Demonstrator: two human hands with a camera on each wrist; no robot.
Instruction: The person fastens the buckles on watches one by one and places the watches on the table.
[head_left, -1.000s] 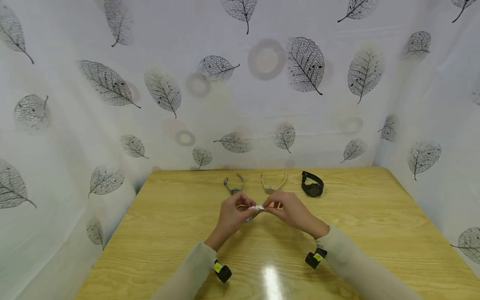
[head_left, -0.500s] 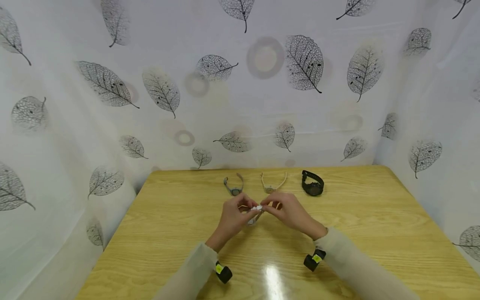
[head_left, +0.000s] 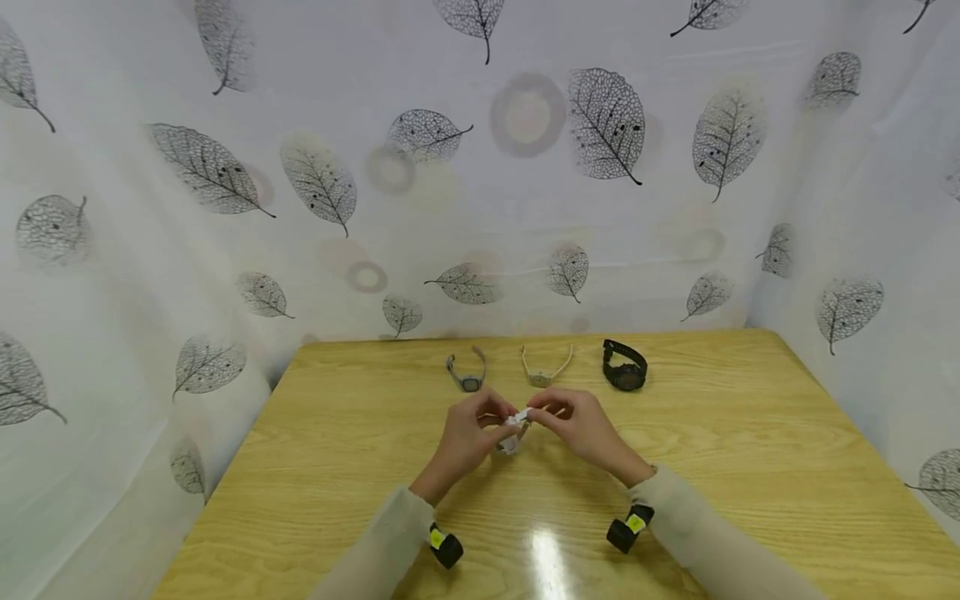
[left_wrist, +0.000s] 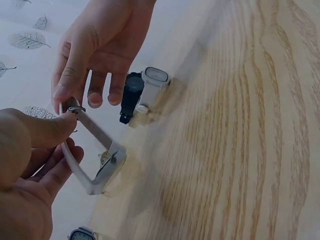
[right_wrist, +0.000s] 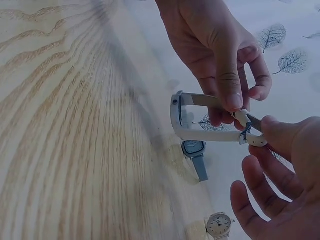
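A white wristwatch [head_left: 509,446] hangs in the air between my two hands, its strap ends brought together into a loop. My left hand [head_left: 467,435] pinches the strap near the metal buckle [left_wrist: 76,108] between thumb and index finger. Opposite it, my right hand [head_left: 583,427] pinches the strap's free end with thumb and fingertips. In the right wrist view the white strap [right_wrist: 215,135] overlaps at the buckle; I cannot tell whether it is fastened. The watch case [right_wrist: 176,115] dangles at the far end of the loop, below the hands.
Three other watches lie in a row toward the back of the wooden table [head_left: 345,467]: a grey-blue one [head_left: 470,383], a cream one [head_left: 538,380] and a black one [head_left: 627,377]. A white leaf-patterned curtain [head_left: 465,217] surrounds the table's back and sides.
The white watch's case has swung into fuller view below my left hand. My right fingertips have shifted slightly, and the white strap end between the hands now tilts upward.
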